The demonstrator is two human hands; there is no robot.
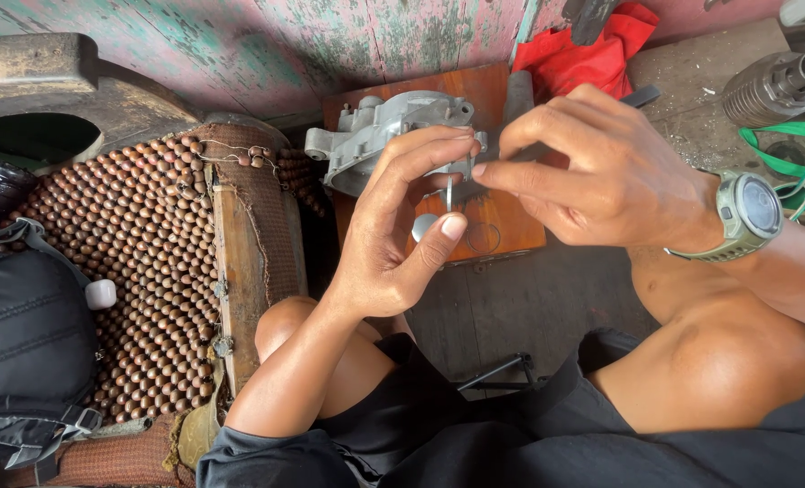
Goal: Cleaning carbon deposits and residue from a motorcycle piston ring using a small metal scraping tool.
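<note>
Fingers of my left hand [393,239] and right hand [592,172] pinch together on a thin, stiff, light metal pin [449,192], best gripped mid-shaft.

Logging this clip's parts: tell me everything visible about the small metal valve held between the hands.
The valve is a small grey metal piece: a thin straight stem ending below in a round flat head. It stands upright, head down, above the wooden board. The left hand pinches it, fingers at the stem top and thumb near the head. The right hand meets the stem top with its fingertips. Behind it lies a grey cast metal housing. Finer surface detail is too small to tell.
</note>
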